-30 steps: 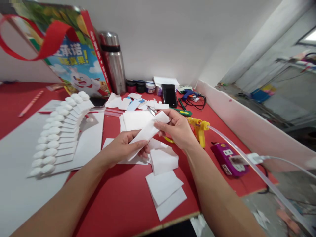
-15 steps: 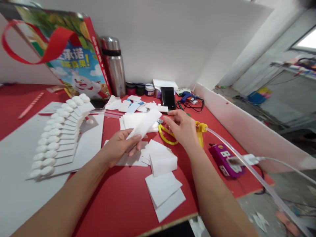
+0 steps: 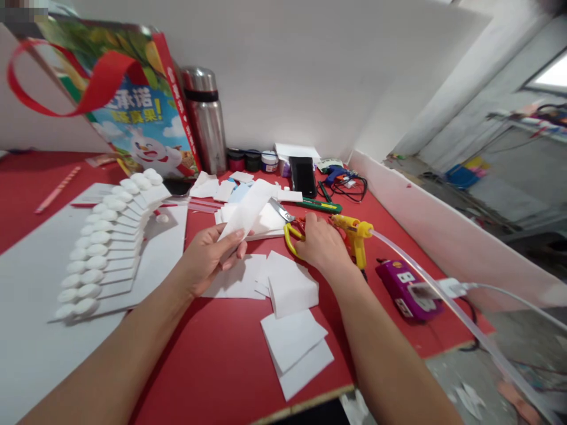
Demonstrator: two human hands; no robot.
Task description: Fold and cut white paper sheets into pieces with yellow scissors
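While left grip [image 3: 211,255] pinches a long white strip [image 3: 248,209], right grip [image 3: 322,242] unclear, over yellow-handled scissors [image 3: 282,212].

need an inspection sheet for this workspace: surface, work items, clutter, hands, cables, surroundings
Surface: red table, white sheets lying on it.
Work items: white paper strip, raised; yellow-handled scissors.
Clutter: paper scraps, metal flask, printed bag, yellow glue gun.
Hands: left hand holds the strip; right hand is at the scissors, grip hidden.
Cables: white cable runs from a plug at the purple box; black cable looped at back right.
Surroundings: pale wall behind; littered floor at right.
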